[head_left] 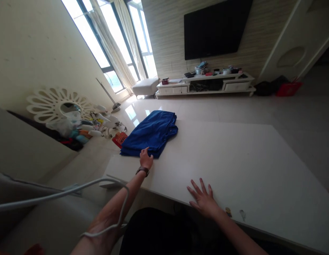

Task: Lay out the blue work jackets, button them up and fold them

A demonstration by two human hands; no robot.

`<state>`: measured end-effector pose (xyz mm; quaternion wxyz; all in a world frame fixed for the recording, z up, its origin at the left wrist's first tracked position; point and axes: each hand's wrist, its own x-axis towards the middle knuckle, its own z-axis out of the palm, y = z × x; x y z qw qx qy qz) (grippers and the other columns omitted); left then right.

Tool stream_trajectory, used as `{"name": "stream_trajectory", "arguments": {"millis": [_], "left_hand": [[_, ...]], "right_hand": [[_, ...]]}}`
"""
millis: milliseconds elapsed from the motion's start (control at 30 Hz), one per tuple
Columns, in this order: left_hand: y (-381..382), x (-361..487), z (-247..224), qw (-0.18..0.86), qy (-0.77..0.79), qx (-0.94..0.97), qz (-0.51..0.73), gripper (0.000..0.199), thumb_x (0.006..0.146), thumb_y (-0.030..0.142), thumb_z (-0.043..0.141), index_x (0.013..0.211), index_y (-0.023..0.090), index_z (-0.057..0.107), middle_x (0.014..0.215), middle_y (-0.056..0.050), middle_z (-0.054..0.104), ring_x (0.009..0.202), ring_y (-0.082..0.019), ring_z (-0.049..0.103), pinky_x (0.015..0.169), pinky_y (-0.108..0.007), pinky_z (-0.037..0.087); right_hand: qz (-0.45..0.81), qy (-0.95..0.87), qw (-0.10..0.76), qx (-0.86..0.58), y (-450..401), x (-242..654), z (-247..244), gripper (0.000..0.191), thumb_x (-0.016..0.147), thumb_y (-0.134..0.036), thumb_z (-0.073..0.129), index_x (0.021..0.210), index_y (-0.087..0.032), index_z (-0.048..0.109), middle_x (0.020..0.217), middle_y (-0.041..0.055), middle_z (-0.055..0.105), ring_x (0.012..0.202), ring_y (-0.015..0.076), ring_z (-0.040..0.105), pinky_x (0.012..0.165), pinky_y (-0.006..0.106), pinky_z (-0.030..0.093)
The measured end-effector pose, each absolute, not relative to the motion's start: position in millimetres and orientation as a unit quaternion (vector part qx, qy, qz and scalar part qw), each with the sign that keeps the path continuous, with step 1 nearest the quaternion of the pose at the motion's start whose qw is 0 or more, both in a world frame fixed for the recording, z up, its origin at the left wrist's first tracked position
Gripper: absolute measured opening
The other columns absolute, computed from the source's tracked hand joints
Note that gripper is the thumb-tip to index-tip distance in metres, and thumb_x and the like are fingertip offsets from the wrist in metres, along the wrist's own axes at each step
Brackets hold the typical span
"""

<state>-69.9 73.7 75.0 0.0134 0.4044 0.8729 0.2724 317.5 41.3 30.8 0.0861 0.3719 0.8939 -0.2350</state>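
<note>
A folded blue cloth lies on the left end of a white table, with a small loop of fabric sticking out at its right side. At the cloth's near edge is my left hand, a dark watch or band on its wrist. Its thumb and index finger are apart and touch the cloth; the other fingers are partly hidden. My right hand lies flat near the table's front edge, fingers spread, holding nothing. Close to that wrist are a small yellowish sticker and a grey mark on the tabletop.
A white cable runs across my left forearm. Left of the table, a red patterned item and a pile of bags and odds and ends sit by a round mirror. Beyond stand a TV cabinet and a padded stool.
</note>
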Motion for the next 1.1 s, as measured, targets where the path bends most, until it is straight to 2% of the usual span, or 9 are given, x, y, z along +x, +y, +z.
{"name": "stream_trajectory", "arguments": {"millis": [133,267,367,500,633,767,900,967,1100], "left_hand": [[103.8,-89.9,93.4,0.043,0.863,0.463,0.198,0.049,0.083,0.018,0.067,0.131,0.029,0.066,0.144,-0.009,0.057,0.136,-0.033,0.043,0.112,-0.052,0.035],[128.4,-96.8,117.1,0.082,0.850,0.438,0.282,0.021,0.092,0.032,0.066,0.102,0.017,0.076,0.113,-0.011,0.072,0.123,-0.032,0.054,0.115,-0.056,0.026],[145.2,-112.5,167.9,0.038,0.851,0.375,0.364,0.044,0.104,0.042,0.047,0.124,0.007,0.065,0.118,-0.016,0.069,0.116,-0.031,0.056,0.106,-0.052,0.036],[145.7,-106.2,264.8,-0.076,0.799,0.356,0.478,0.044,0.110,0.040,0.026,0.133,0.016,0.054,0.127,-0.009,0.064,0.113,-0.021,0.054,0.101,-0.039,0.041],[85.4,-20.8,324.5,-0.143,0.583,0.527,0.601,0.029,0.105,0.037,0.048,0.105,0.013,0.065,0.095,-0.005,0.066,0.091,-0.015,0.058,0.087,-0.032,0.046],[-17.4,87.3,319.9,0.050,0.448,0.760,0.468,0.021,0.101,0.031,0.054,0.110,0.021,0.070,0.097,-0.005,0.069,0.091,-0.017,0.066,0.082,-0.028,0.050],[-100.0,131.5,291.1,0.246,0.365,0.833,0.334,0.036,0.095,0.041,0.064,0.128,0.028,0.068,0.119,-0.006,0.071,0.109,-0.021,0.067,0.096,-0.030,0.051],[-121.2,122.7,267.1,0.278,0.422,0.781,0.367,0.032,0.097,0.037,0.059,0.125,0.026,0.069,0.118,-0.006,0.071,0.109,-0.021,0.066,0.098,-0.031,0.050],[-124.7,71.3,196.7,0.312,0.565,0.656,0.392,0.022,0.087,0.026,0.059,0.106,0.022,0.071,0.107,-0.005,0.073,0.097,-0.020,0.068,0.085,-0.030,0.055]], "right_hand": [[-0.234,0.891,0.088,0.379,41.4,318.1,31.8,0.067,0.097,-0.053,0.047,0.160,-0.045,0.027,0.172,-0.0036,0.006,0.156,0.0406,-0.012,0.118,0.073,-0.005],[-0.241,0.882,0.114,0.389,43.2,318.2,37.0,0.069,0.096,-0.056,0.047,0.160,-0.046,0.026,0.172,-0.0056,0.003,0.155,0.0398,-0.014,0.119,0.071,-0.007],[-0.248,0.873,0.139,0.396,43.9,314.4,43.4,0.071,0.095,-0.055,0.048,0.161,-0.044,0.025,0.172,-0.0045,0.001,0.155,0.0401,-0.016,0.118,0.071,-0.009],[-0.277,0.846,0.156,0.429,44.7,296.4,59.0,0.078,0.088,-0.051,0.060,0.160,-0.037,0.033,0.173,0.0015,0.007,0.155,0.0410,-0.016,0.117,0.072,-0.008],[-0.454,0.750,-0.068,0.476,48.7,269.0,112.8,0.067,0.094,-0.057,0.048,0.153,-0.025,0.045,0.165,0.0121,0.032,0.157,0.0335,0.017,0.123,0.058,0.018],[-0.688,0.551,-0.346,0.322,46.9,262.1,196.9,0.079,0.095,-0.076,0.028,0.150,-0.022,0.046,0.153,0.0135,0.051,0.138,0.0305,0.052,0.109,0.051,0.046],[-0.744,0.371,-0.406,0.379,36.5,296.8,240.8,0.043,0.078,-0.047,0.071,0.108,-0.016,0.070,0.104,0.0096,0.076,0.102,0.0278,0.071,0.097,0.044,0.056],[-0.713,0.319,-0.438,0.445,32.7,335.8,243.0,0.024,0.072,-0.030,0.070,0.091,-0.016,0.069,0.084,0.0062,0.076,0.084,0.0246,0.073,0.092,0.042,0.060],[-0.595,0.319,-0.513,0.530,27.3,440.2,234.0,0.016,0.066,-0.027,0.069,0.078,-0.018,0.066,0.070,0.0032,0.072,0.066,0.0219,0.071,0.082,0.040,0.064]]}}
